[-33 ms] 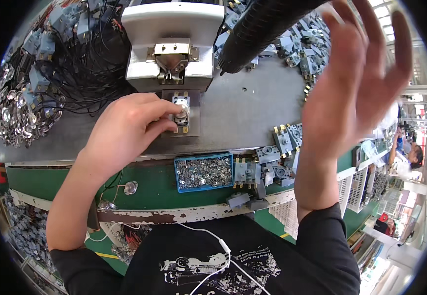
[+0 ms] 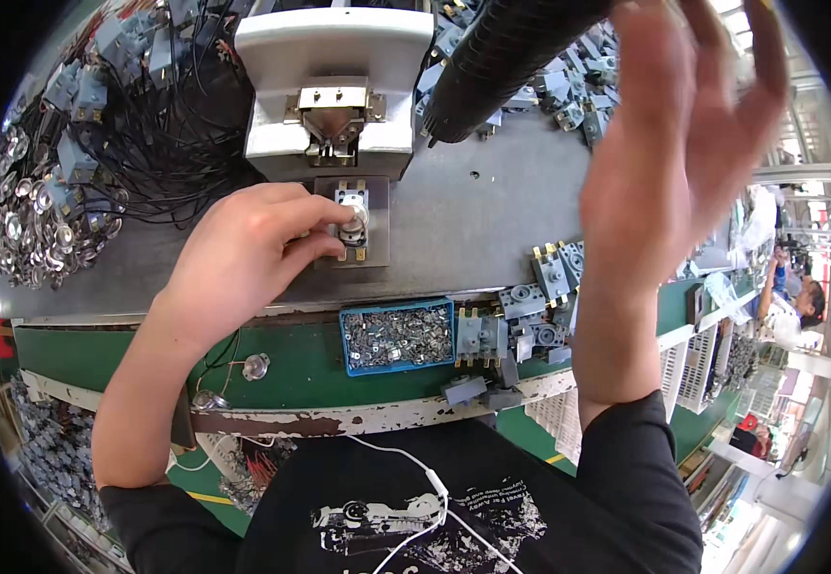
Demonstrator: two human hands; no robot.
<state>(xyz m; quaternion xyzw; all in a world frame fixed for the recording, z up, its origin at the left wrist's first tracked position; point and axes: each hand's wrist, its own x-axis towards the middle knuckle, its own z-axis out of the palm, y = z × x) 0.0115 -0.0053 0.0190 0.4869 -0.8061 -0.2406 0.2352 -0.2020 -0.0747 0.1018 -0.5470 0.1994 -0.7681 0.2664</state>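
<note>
My left hand (image 2: 248,239) is closed, thumb and forefinger pinching a small round metal part (image 2: 351,222). That part sits over a grey block with brass terminals (image 2: 360,198) on a square metal plate (image 2: 377,251). Right behind the plate stands a silver press-like machine (image 2: 335,48) with a metal head (image 2: 335,113) above it. My right hand (image 2: 678,143) is raised at the right, fingers apart and holding nothing; the fingertips are blurred. Fingers of my left hand hide some of the block.
A blue tray (image 2: 348,366) of small metal pieces is at the table's front edge, with grey terminal blocks (image 2: 480,335) beside it. Black wires (image 2: 171,143) and round metal parts (image 2: 28,230) are heaped left. A thick black tube (image 2: 492,67) slants in from above. Another person (image 2: 803,304) is far right.
My right hand has shifted slightly left and upward. My left hand and the block have hardly moved.
</note>
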